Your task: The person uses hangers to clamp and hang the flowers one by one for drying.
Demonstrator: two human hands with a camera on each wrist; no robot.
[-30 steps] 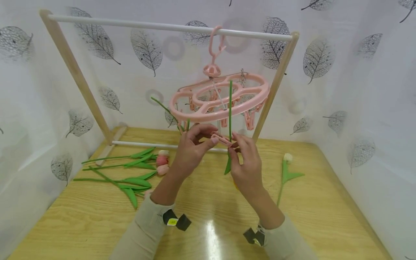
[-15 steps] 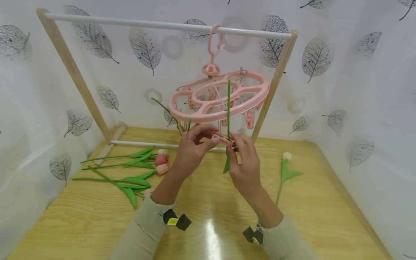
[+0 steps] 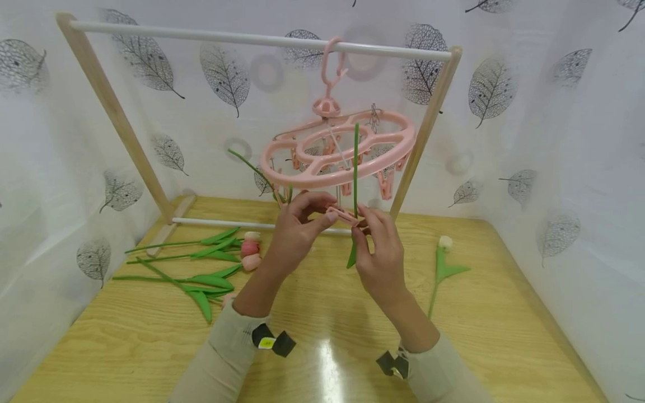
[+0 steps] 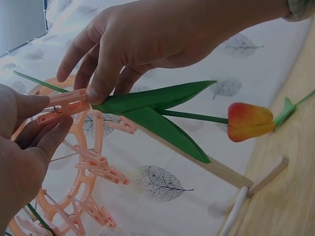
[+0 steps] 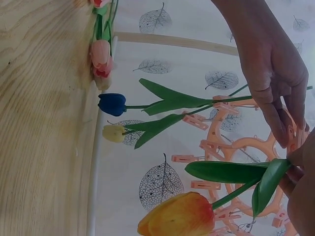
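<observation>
My left hand (image 3: 297, 229) pinches a pink clothespin (image 4: 64, 105) that belongs to the round pink clip hanger (image 3: 282, 178). Close beside it, my right hand (image 3: 380, 252) pinches the green stem (image 3: 356, 168) of an orange-yellow artificial tulip (image 4: 248, 120) just above its leaves. This tulip is upside down, bloom low and stem end pointing up past the hanger ring. The stem crosses the clothespin's end at the right fingertips. Clipped on the hanger, a blue tulip (image 5: 112, 104) and a pale yellow tulip (image 5: 114, 133) hang bloom down in the right wrist view.
A rack with wooden posts (image 3: 118, 120) and a white top bar (image 3: 201, 38) carries the hanger by its hook. Several tulips with pink and cream blooms (image 3: 251, 248) lie on the wooden table at left. One white tulip (image 3: 440, 263) lies at right. Leaf-print curtains surround the table.
Hardly anything differs. Both hands keep their hold on the clothespin and the tulip stem, and the hanger with the hung stem at its left has swayed very slightly left.
</observation>
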